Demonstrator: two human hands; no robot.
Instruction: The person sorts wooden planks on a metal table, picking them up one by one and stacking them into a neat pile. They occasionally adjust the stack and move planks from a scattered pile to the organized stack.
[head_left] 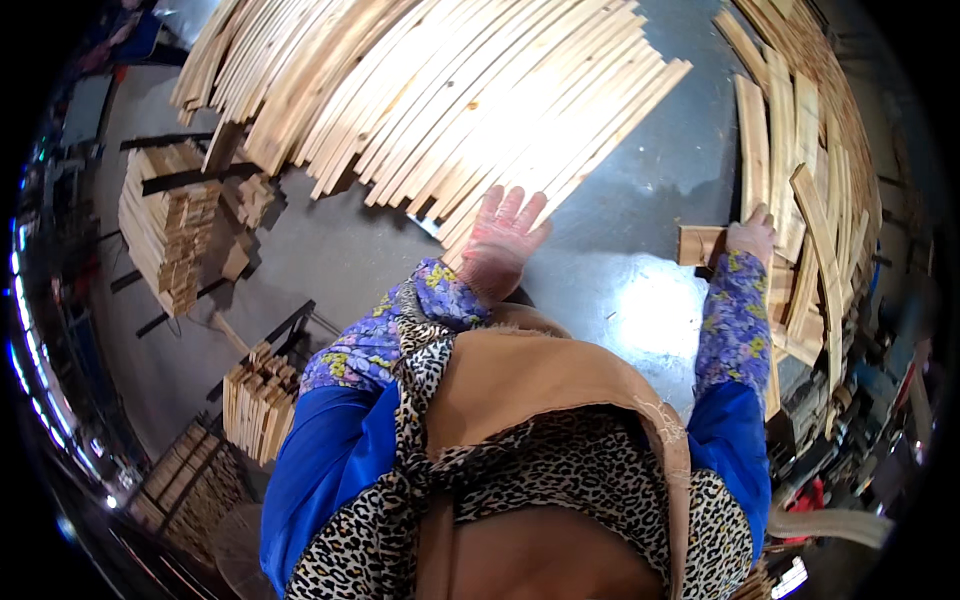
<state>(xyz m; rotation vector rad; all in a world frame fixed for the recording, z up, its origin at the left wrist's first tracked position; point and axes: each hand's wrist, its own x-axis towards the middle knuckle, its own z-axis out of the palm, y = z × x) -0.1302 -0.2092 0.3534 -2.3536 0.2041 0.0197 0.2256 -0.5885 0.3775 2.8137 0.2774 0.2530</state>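
Note:
My left hand (505,240) lies with its fingers spread on the near ends of the pale wooden strips (470,100), at the right-hand edge of the row. The strips lie side by side in a wide slanting layer. Out to the right, my right hand (752,238) is closed at the near end of a wooden board (752,150) on the edge of a loose pile. Part of its fingers is hidden from view. Just left of that hand, a short brown wood piece (700,245) sticks out over the grey metal table (640,190).
More boards (825,250) lie crisscross at the right, some jutting toward me. At the left stand stacked wood bundles (165,230) on dark racks, and another bundle (258,400) nearer. A slatted pallet stack (190,480) sits at lower left. Someone (125,30) is at far upper left.

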